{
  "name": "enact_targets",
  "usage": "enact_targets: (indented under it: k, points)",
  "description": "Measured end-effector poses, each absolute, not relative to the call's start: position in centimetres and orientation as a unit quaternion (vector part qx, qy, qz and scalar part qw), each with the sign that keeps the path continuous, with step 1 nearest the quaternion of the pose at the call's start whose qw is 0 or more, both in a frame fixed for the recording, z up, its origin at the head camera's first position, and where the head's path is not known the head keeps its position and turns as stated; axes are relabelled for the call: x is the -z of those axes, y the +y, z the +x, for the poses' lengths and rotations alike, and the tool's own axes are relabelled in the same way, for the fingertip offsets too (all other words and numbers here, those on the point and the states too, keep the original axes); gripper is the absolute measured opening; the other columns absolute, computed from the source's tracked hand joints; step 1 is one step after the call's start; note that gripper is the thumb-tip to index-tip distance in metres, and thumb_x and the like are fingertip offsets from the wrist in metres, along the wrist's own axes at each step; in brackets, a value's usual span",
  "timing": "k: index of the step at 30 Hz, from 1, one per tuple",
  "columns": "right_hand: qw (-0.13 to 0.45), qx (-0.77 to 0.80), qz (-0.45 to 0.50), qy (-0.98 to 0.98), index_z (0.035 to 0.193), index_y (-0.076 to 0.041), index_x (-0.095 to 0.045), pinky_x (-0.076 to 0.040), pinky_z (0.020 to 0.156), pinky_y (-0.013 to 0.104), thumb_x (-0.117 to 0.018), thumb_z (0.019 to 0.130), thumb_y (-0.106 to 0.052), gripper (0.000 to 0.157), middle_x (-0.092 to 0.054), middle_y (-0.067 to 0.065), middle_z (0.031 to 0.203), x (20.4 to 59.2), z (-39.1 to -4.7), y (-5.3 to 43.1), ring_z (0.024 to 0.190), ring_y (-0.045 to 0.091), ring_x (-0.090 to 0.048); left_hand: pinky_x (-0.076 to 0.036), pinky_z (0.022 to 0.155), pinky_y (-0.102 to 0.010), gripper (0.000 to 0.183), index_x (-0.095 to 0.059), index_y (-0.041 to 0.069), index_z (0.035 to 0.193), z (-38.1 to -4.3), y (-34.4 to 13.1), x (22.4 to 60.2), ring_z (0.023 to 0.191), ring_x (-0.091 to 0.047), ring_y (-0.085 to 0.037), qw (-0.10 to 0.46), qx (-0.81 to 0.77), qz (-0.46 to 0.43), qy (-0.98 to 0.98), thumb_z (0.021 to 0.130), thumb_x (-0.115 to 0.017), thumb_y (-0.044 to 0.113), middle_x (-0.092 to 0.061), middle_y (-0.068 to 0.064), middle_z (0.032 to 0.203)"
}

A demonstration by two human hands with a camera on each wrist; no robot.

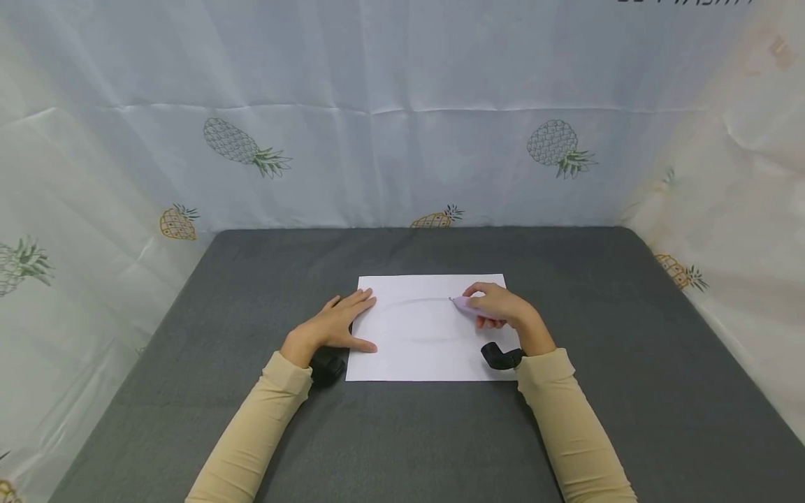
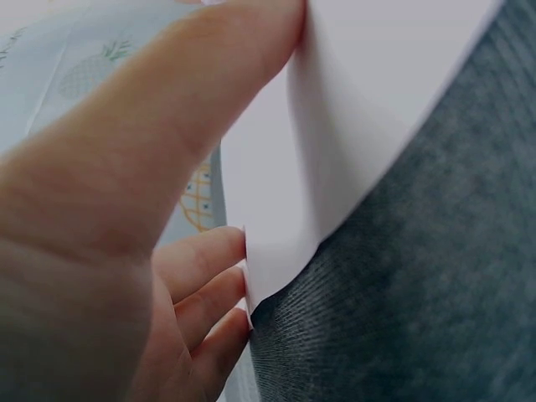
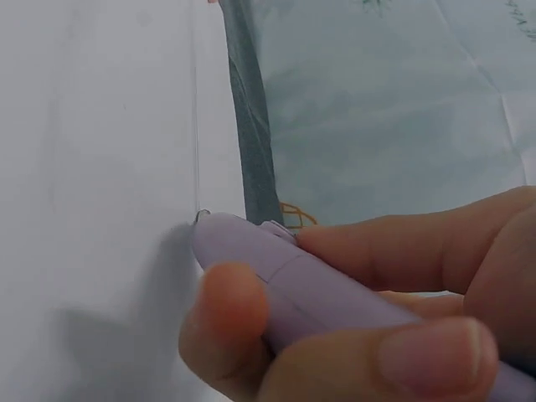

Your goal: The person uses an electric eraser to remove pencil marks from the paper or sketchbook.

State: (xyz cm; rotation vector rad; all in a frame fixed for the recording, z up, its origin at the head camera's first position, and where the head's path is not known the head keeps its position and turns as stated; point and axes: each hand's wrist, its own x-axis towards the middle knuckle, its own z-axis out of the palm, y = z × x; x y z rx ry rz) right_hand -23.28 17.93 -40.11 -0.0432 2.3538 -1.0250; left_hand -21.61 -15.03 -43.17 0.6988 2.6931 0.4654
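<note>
While the left hand [image 1: 336, 323] lies spread at the left side of a white sheet of paper [image 1: 421, 335], its thumb stands well apart from the fingers and both rest on the sheet. From the left wrist, I can see the paper's near edge bending up a little beside that thumb.

Across from it, the right hand [image 1: 503, 306] pinches a light purple tool [image 3: 314, 295], shaped like a stubby pen, between thumb and fingers. The tool is over the upper right part of the sheet, tilted, its small metal tip [image 3: 202, 216] at the end of a thin straight line [image 3: 196, 126] that runs across the paper toward the left hand's side. Whether that line is a cut or a crease, I cannot tell.

The sheet lies on a dark grey table [image 1: 409, 433], with a pale cloth [image 1: 377, 63] printed with pineapples hanging behind. Both arms wear beige sleeves [image 1: 574, 426], and a black device [image 1: 500, 356] sits by the right wrist, over the paper's lower right corner.
</note>
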Motion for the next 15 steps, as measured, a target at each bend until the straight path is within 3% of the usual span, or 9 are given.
enact_targets:
  k: [6,15]
  points:
    - [0.301,0.352,-0.033,0.885,0.132,-0.005,-0.048,-0.033,0.045,0.019,-0.046,0.099,-0.022,0.037,-0.055,-0.001,0.057,39.54,-23.12,18.46,0.044,0.008,-0.038,-0.010,0.121,-0.062,0.098,-0.027,0.008,0.152,-21.58,-15.09,43.06,0.152,-0.018,-0.033,0.162,-0.163,0.246,0.942,0.077,-0.076,0.048,-0.019,-0.013,0.163]
    - [0.276,0.393,-0.021,0.877,0.128,-0.005,-0.048,-0.030,0.044,0.019,-0.046,0.097,-0.022,0.036,-0.053,-0.001,0.055,39.92,-23.04,17.83,0.044,0.008,-0.039,-0.009,0.122,-0.061,0.099,-0.026,0.009,0.153,-21.75,-15.07,43.22,0.152,-0.017,-0.032,0.167,-0.162,0.241,0.942,0.077,-0.076,0.049,-0.017,-0.011,0.164]
